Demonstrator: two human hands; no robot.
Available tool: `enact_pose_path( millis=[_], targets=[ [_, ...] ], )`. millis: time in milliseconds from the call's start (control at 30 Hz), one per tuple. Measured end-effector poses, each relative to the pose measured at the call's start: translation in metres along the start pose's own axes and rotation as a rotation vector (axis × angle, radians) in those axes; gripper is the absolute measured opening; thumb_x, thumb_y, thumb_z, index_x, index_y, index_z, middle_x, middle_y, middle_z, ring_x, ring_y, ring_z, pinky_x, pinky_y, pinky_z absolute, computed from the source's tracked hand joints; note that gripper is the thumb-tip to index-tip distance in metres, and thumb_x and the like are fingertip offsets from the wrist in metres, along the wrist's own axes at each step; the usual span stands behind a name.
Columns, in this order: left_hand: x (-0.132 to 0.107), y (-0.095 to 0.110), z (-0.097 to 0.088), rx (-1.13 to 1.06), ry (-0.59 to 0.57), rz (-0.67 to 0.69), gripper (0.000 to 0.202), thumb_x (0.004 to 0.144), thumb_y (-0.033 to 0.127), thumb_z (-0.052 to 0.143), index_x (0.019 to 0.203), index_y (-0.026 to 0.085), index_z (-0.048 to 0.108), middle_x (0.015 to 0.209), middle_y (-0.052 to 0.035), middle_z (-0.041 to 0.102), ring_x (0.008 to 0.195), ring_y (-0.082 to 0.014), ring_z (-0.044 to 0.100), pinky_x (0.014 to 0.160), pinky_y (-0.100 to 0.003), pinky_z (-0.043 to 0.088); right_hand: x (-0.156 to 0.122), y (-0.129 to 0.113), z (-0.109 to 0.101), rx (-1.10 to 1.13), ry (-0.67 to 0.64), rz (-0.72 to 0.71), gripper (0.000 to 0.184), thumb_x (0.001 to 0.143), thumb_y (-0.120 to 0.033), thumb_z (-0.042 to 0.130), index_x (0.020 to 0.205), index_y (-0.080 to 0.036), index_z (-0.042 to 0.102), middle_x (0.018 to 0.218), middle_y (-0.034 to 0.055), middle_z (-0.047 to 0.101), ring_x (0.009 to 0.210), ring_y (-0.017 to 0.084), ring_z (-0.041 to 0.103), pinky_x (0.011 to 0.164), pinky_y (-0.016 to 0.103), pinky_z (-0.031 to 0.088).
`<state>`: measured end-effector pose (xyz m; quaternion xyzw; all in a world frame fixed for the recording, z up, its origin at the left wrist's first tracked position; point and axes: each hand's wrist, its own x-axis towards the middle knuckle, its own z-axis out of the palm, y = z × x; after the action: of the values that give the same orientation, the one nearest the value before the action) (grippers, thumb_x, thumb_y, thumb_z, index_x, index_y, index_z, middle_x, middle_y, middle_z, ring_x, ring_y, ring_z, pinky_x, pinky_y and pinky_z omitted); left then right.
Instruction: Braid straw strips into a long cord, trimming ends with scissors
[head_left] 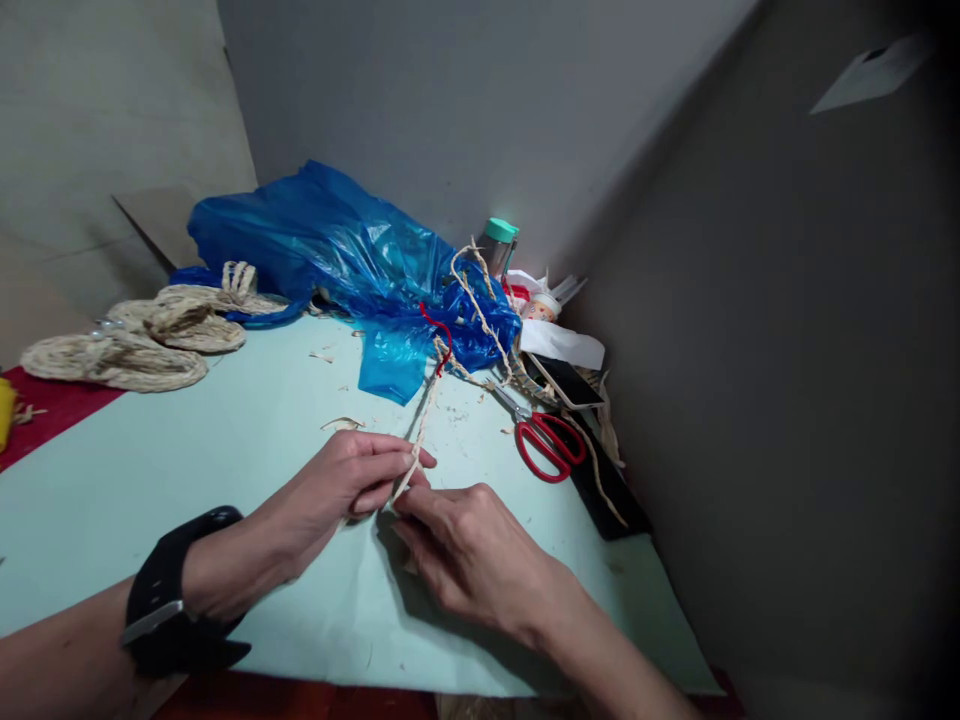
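Straw-coloured fibre runs between my hands as a thin twisted cord [424,420], its lower end at my fingertips and its far end near a red string [444,340]. My left hand [371,472] pinches it, fingers laid close together, and my right hand [465,545] is curled below, thumb and fingertips nipping the strand's tail. On my left wrist sits a black watch [176,590]. Under both hands spreads a pale green sheet [465,660], lightly creased, dotted with fibre scraps; reddish-brown wood [292,700] shows below its near edge, and a red cloth [71,410] at its left. Beyond the cord, to the right, lie red-handled scissors [547,445], with a dark-faced flat device [566,380] behind them. Farther back slumps a blue plastic bag [315,235], coiled fibre bundles [124,360] to its left and a green-lidded bottle [497,240] to its right. Plain grey walls [450,120] meet in a corner behind; on the right one is a pale label [870,75], too blurred to read.
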<state>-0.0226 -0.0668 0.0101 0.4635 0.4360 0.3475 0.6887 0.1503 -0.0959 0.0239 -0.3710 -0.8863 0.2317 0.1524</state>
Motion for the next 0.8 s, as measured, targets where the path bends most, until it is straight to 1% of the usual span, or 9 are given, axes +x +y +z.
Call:
enact_pose_path(
  millis=[67, 133, 233, 300, 367, 433, 500, 667, 800],
  targets=[
    [-0.001, 0.0, 0.0, -0.034, -0.015, -0.027, 0.024, 0.082, 0.034, 0.067, 0.092, 0.013, 0.072, 0.068, -0.0003, 0.061, 0.046, -0.0028, 0.024, 0.045, -0.022, 0.012, 0.0, 0.001, -0.001, 0.051, -0.005, -0.001, 0.011, 0.091, -0.019, 0.049, 0.086, -0.017, 0.059, 0.069, 0.0002, 0.061, 0.054, 0.01, 0.049, 0.055, 0.022, 0.032],
    [-0.001, -0.001, 0.0, -0.069, -0.012, -0.057, 0.022, 0.08, 0.031, 0.069, 0.092, 0.013, 0.072, 0.074, -0.0016, 0.061, 0.048, -0.003, 0.029, 0.044, -0.021, 0.011, 0.001, 0.001, -0.003, 0.115, 0.022, 0.017, 0.022, 0.093, -0.027, 0.053, 0.075, -0.017, 0.058, 0.065, -0.0005, 0.06, 0.054, 0.01, 0.048, 0.055, 0.022, 0.031],
    [-0.001, -0.004, -0.001, -0.15, -0.022, -0.074, 0.019, 0.081, 0.027, 0.069, 0.094, 0.014, 0.073, 0.075, -0.0014, 0.059, 0.05, -0.0027, 0.031, 0.044, -0.018, 0.014, 0.004, 0.003, -0.009, 0.203, 0.244, 0.211, 0.038, 0.095, -0.038, 0.052, 0.064, -0.017, 0.057, 0.058, -0.0015, 0.056, 0.053, 0.009, 0.045, 0.054, 0.022, 0.03],
    [0.0, -0.005, -0.003, -0.212, -0.048, -0.092, 0.02, 0.081, 0.027, 0.07, 0.097, 0.015, 0.073, 0.074, -0.001, 0.058, 0.05, -0.0023, 0.028, 0.044, -0.017, 0.013, 0.006, 0.007, -0.012, 0.301, 0.34, 0.363, 0.032, 0.094, -0.04, 0.055, 0.072, -0.017, 0.059, 0.065, -0.0006, 0.06, 0.057, 0.01, 0.049, 0.055, 0.022, 0.033],
    [0.0, -0.007, -0.004, -0.261, -0.056, -0.113, 0.022, 0.08, 0.025, 0.071, 0.099, 0.015, 0.073, 0.074, -0.0011, 0.057, 0.05, -0.0022, 0.024, 0.044, -0.017, 0.012, 0.008, 0.012, -0.013, 0.515, 0.28, 0.438, 0.025, 0.088, -0.042, 0.063, 0.086, -0.018, 0.059, 0.077, 0.0013, 0.066, 0.067, 0.012, 0.055, 0.059, 0.022, 0.038],
    [0.0, -0.008, -0.004, -0.293, -0.043, -0.126, 0.023, 0.079, 0.024, 0.072, 0.1, 0.014, 0.073, 0.071, -0.0004, 0.055, 0.05, -0.0023, 0.02, 0.044, -0.017, 0.012, 0.009, 0.017, -0.011, 0.742, 0.198, 0.456, 0.03, 0.083, -0.042, 0.07, 0.094, -0.019, 0.053, 0.086, 0.0024, 0.068, 0.075, 0.014, 0.059, 0.065, 0.023, 0.042],
    [0.0, -0.008, -0.003, -0.297, -0.024, -0.137, 0.026, 0.08, 0.026, 0.072, 0.103, 0.014, 0.071, 0.07, 0.0001, 0.055, 0.049, -0.0025, 0.019, 0.044, -0.016, 0.013, 0.008, 0.02, -0.009, 0.866, 0.169, 0.474, 0.035, 0.08, -0.04, 0.073, 0.097, -0.02, 0.049, 0.085, 0.0013, 0.067, 0.076, 0.014, 0.059, 0.067, 0.023, 0.043],
    [-0.002, -0.004, 0.003, -0.239, 0.022, -0.149, 0.033, 0.079, 0.027, 0.073, 0.109, 0.018, 0.063, 0.066, 0.0028, 0.054, 0.048, -0.0034, 0.021, 0.042, -0.017, 0.015, 0.004, 0.016, -0.012, 0.817, 0.102, 0.438, 0.022, 0.082, -0.032, 0.07, 0.088, -0.019, 0.053, 0.072, -0.0047, 0.053, 0.063, 0.009, 0.046, 0.056, 0.019, 0.038],
    [0.0, -0.004, 0.003, -0.223, 0.029, -0.15, 0.027, 0.076, 0.031, 0.075, 0.093, 0.019, 0.058, 0.059, 0.0073, 0.048, 0.046, -0.0026, 0.015, 0.04, -0.016, 0.012, 0.004, 0.006, -0.018, 0.629, 0.115, 0.32, 0.008, 0.084, -0.018, 0.062, 0.083, -0.019, 0.053, 0.065, -0.0064, 0.05, 0.058, 0.007, 0.045, 0.054, 0.018, 0.035]
  ],
)
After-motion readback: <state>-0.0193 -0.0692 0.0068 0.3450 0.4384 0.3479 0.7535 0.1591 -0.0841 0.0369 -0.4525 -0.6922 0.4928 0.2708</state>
